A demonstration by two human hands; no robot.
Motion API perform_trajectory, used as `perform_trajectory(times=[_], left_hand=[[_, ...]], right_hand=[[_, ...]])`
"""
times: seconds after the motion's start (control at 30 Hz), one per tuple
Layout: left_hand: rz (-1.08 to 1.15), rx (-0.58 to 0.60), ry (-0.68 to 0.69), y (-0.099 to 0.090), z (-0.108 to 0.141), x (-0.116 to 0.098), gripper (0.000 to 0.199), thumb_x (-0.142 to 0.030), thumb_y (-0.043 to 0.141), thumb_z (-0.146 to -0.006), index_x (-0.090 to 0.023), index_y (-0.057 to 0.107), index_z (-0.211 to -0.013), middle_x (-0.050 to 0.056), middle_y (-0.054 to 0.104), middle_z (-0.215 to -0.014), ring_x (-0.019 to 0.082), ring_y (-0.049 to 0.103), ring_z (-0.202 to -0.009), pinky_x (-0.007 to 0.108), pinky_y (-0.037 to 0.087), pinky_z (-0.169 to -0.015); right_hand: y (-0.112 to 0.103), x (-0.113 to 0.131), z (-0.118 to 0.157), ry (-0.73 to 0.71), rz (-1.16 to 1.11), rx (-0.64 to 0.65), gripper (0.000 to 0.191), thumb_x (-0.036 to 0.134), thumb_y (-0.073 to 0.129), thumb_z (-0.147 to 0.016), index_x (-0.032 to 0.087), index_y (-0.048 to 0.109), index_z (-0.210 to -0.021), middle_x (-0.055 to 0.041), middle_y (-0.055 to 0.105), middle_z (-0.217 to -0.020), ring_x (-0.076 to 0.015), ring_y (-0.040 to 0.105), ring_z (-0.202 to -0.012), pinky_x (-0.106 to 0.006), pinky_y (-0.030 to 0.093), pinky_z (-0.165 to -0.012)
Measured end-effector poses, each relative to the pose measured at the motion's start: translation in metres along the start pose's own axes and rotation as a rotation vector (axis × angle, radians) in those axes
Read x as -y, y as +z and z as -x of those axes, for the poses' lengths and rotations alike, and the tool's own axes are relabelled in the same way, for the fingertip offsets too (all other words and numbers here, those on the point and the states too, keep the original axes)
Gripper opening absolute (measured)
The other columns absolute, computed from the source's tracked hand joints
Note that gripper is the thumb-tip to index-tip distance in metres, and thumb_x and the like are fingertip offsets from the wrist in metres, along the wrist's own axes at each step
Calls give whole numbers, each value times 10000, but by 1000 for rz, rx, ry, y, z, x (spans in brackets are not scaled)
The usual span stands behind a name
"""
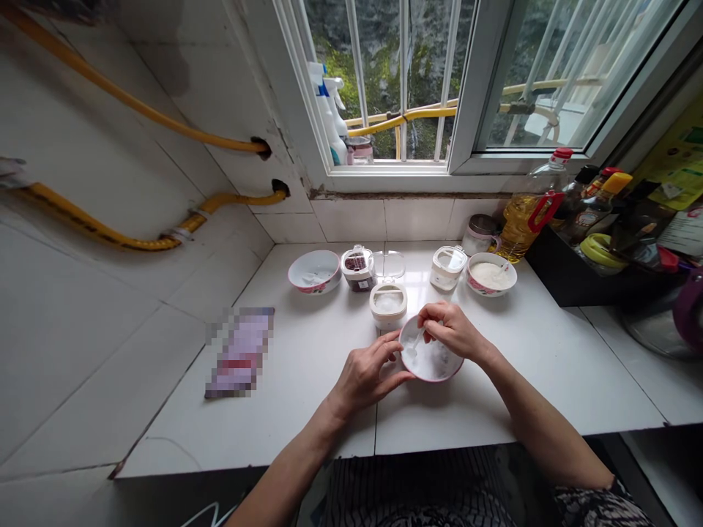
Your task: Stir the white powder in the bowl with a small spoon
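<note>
A white bowl (pixel 439 364) with a pink rim stands on the counter and holds some white granular stuff. My left hand (pixel 369 368) grips its left side, thumb low and fingers near the rim. Over the bowl, my right hand (pixel 444 326) pinches a small white spoon (pixel 416 342), whose head dips toward the white contents. Just behind the bowl sits a small container (pixel 388 306) with its clear lid (pixel 389 264) raised and white grains inside. A similar container (pixel 358 268) of dark red-brown bits and a lidded one (pixel 447 268) stand farther back.
A flowered bowl (pixel 314 272) is at the back left, and another bowl (pixel 491 275) with pale grains at the back right. An oil bottle (pixel 519 219) and a black box (pixel 571 274) of bottles line the right. A blurred purple packet (pixel 242 355) lies on the left.
</note>
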State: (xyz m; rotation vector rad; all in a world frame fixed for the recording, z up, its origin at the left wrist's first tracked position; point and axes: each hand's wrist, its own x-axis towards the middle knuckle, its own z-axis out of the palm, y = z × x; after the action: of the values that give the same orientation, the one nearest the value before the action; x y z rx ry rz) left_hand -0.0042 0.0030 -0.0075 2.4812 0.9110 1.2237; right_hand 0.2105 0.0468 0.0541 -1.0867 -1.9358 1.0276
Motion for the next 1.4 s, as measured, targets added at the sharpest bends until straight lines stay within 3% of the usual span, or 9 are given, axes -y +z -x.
perform_trajectory(times=[0.13, 0.27, 0.77, 1.03, 1.2, 1.4], left_hand=[[5, -4, 3, 1, 0, 0, 314, -451, 631, -944, -165, 559, -1049, 188, 703, -1184, 172, 747, -756, 261, 617, -601], [-1, -15, 5, 1, -1, 0, 320, -459, 633, -941, -158, 567, -1025, 180, 711, -1169, 150, 729, -678, 257, 606, -579], [-13, -8, 9, 1, -1, 0, 329, -477, 598, -958, -159, 560, -1037, 181, 701, -1190, 142, 721, -676, 260, 602, -580], [5, -1, 5, 0, -1, 0, 336, -475, 600, -956, -155, 565, -1052, 196, 694, -1201, 183, 752, -783, 267, 619, -599], [-3, -4, 4, 1, -1, 0, 328, -477, 603, -955, -163, 565, -1040, 185, 701, -1194, 161, 738, -719, 265, 612, -579], [9, -10, 4, 1, -1, 0, 325, -474, 607, -953, -165, 564, -1046, 186, 702, -1192, 161, 737, -715, 265, 614, -580]], right_hand=[[-4, -2, -1, 129, -185, -18, 130, 174, 476, -711, 184, 604, -691, 19, 599, -539, -124, 556, -514, -239, 443, -542], [-11, -6, -3, 186, -285, -57, 114, 217, 504, -691, 179, 610, -673, 17, 601, -508, -115, 528, -472, -231, 425, -510], [-10, -12, -7, 253, -245, -155, 131, 235, 493, -612, 184, 612, -593, 19, 571, -431, -104, 473, -409, -220, 372, -457], [-10, -11, -7, 270, -255, -161, 136, 251, 501, -604, 183, 616, -579, 19, 566, -418, -105, 474, -405, -220, 364, -456], [-12, -10, -9, 298, -364, -140, 128, 251, 504, -582, 184, 612, -573, 15, 568, -407, -106, 458, -388, -224, 355, -443], [-12, -13, -10, 310, -330, -182, 124, 243, 504, -567, 181, 611, -561, 8, 569, -403, -107, 462, -394, -217, 347, -434]])
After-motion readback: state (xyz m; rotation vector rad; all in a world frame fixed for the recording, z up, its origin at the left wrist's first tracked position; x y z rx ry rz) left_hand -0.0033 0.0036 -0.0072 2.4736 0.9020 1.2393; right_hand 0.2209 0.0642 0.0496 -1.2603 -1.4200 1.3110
